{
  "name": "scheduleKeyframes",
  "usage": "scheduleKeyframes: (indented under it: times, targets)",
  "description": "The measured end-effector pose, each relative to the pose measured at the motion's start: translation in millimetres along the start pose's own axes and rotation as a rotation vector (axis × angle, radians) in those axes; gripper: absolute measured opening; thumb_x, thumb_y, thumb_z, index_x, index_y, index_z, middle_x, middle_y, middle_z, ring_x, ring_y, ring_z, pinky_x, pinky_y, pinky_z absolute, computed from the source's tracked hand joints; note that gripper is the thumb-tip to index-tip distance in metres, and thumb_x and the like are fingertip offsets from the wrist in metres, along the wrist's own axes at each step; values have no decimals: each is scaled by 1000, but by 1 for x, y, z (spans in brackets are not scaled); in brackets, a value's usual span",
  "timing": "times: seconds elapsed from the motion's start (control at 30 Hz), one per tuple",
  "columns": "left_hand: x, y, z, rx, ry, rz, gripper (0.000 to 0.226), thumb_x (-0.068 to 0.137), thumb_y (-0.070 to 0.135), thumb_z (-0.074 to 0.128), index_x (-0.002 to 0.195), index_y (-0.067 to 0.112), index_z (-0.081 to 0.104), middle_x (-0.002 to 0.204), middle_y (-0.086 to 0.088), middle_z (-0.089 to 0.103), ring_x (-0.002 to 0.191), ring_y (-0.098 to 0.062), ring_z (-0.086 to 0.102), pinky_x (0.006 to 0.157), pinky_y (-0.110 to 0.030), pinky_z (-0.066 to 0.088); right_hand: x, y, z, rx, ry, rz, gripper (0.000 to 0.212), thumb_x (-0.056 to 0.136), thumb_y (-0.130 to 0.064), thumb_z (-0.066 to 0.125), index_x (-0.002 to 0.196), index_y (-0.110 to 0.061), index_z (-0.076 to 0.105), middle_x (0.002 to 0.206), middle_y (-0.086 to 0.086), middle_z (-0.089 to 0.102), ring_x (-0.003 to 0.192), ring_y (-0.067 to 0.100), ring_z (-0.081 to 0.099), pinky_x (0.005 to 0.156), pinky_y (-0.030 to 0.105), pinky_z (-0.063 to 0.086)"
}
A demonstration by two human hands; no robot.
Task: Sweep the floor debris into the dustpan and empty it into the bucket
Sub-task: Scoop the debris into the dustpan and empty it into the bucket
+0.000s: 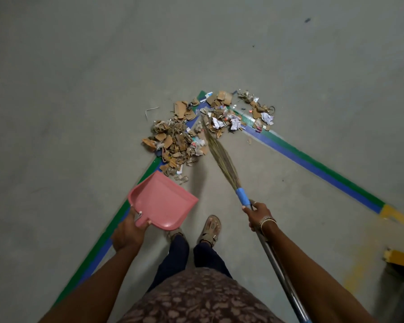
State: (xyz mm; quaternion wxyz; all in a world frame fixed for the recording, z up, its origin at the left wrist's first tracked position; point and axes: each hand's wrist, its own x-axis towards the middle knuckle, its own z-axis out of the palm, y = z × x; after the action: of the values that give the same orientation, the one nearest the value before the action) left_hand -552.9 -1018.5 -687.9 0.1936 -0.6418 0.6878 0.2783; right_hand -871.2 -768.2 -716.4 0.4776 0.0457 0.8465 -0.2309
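While left hand (128, 231) grips empty dustpan (162, 201) near debris (191, 134), right hand (258, 216) wraps broom (219, 155); a hard stroke could scatter scraps past it.

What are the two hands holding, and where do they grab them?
The left hand holds the pink dustpan at its back handle; the right hand grips the broom on its metal handle below the blue band.

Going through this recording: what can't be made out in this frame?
Bucket: not in the head view at all.
Grass broom with grey metal handle: handle's upper end cut off by the bottom edge, past the right hand.
Pink plastic dustpan: handle hidden under the left hand.
Pile of cardboard and paper debris: smaller bits too small to identify.
Yellow block: cut by the right edge.
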Motion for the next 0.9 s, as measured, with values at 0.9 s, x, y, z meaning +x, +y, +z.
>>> scheduleKeyframes:
  times: [0.9]
  targets:
    - [341,-74,238,73,25,43,62,89,49,67,144,30,45,104,-16,69,89,-39,66,71,-42,51,406,-19,103,-495,142,-421,45,91,-41,56,132,-30,42,103,9,67,78,35,67,75,45,55]
